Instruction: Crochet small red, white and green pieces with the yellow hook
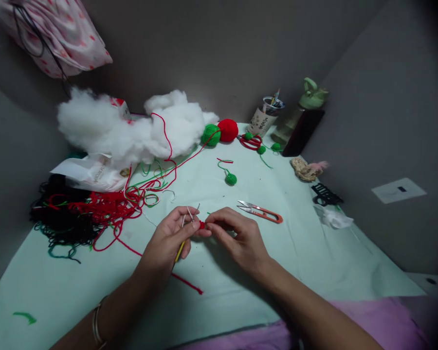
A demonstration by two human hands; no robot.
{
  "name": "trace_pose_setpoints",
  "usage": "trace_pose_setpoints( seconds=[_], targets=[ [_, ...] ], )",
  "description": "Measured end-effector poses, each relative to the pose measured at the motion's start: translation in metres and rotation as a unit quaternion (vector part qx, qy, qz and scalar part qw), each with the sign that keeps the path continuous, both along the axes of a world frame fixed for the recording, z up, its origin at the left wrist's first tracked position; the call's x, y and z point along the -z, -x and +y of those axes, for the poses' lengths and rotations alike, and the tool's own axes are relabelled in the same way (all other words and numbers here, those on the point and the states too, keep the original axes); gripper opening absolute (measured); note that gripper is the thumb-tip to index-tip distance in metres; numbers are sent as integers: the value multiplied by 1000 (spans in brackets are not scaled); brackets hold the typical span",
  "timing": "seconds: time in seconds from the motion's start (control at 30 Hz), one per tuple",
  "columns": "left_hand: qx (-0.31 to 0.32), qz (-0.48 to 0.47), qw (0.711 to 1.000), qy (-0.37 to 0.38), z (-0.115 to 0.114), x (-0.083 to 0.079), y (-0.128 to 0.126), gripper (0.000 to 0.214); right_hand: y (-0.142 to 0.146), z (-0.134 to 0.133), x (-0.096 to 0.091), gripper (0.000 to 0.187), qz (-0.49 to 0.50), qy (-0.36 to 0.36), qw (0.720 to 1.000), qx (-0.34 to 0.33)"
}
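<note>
My left hand [170,240] is closed around a yellow-handled crochet hook [180,249] and pinches a tiny red crochet piece [202,225]. My right hand [237,238] meets it from the right, fingertips pinched on the same red piece. A red yarn strand [149,260] runs from the piece across the pale green cloth [76,287] to a tangle of red yarn [105,206] on the left. Orange-handled thread snips [262,212] lie just beyond my right hand.
White stuffing [127,129] is heaped at the back left, beside a green yarn ball [210,134] and a red one [228,130]. Small green crochet balls [230,179], red scissors [250,141], a cup [264,116], a bottle [302,114], black yarn [60,218] and a black hair clip [324,195] surround the cloth.
</note>
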State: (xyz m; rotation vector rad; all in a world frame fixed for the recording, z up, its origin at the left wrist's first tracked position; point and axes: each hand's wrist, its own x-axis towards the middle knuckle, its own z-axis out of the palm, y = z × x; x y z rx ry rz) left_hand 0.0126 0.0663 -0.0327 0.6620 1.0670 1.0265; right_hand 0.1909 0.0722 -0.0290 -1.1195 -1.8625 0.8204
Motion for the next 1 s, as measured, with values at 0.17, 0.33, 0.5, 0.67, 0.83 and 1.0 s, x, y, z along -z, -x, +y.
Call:
trace_pose_setpoints(
  seconds=[0.17,0.33,0.5,0.67,0.83,1.0],
  targets=[
    [-5,27,999,-31,-1,7,2,43,1,-3,-4,11,-37,-47,998,-16],
    [-7,52,998,-40,-5,6,0,36,4,-7,-1,14,-92,-103,990,-15],
    [-11,118,991,-67,-8,-3,-6,31,6,-8,-1,14,-127,-110,986,-14],
    [-5,92,994,-50,-5,-3,-9,33,8,-8,2,13,-105,-67,992,0],
    [13,67,997,-36,-3,4,-6,40,7,-9,1,13,-42,-3,999,7],
    [23,51,998,-29,-2,9,-4,41,7,-5,0,8,49,124,991,18]
  ],
)
